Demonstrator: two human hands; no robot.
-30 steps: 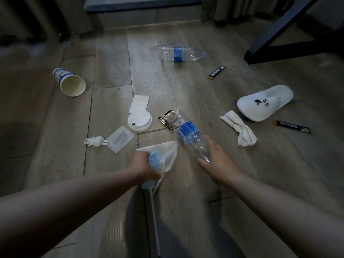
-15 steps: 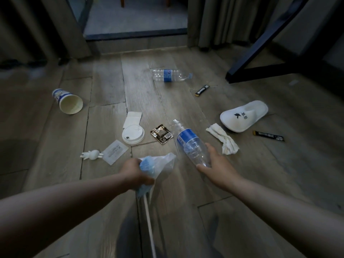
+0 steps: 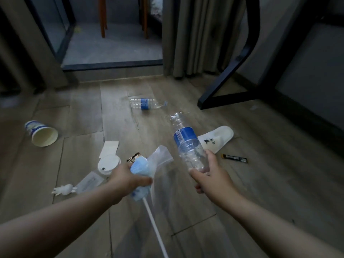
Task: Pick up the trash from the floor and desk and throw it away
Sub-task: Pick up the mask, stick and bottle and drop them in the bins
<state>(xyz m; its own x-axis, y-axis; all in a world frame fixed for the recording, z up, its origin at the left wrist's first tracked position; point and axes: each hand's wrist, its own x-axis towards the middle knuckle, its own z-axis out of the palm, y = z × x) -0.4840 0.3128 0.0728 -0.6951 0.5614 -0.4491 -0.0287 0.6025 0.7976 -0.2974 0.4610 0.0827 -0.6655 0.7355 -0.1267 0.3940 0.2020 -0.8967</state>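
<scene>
Head view, floor litter, part collected. Left hand: clenched round a bundle of blue face mask, clear plastic wrapper and white straw, the straw trailing toward the near edge. Right hand: grasping a clear plastic bottle by its base, off the floor, neck pointing to the far side. Uncollected on the floor: second bottle, far of both hands, long axis left to right, cap end right; paper cup on its side, far left; cup lid and flat packet, just left of the left hand; black sachet, lying left to right, right of the right hand, near the slipper. No bin in view. Judgement: both hands are occupied, so disposal probably comes before further gathering; the lid falls to the left hand, the sachet to the right.
</scene>
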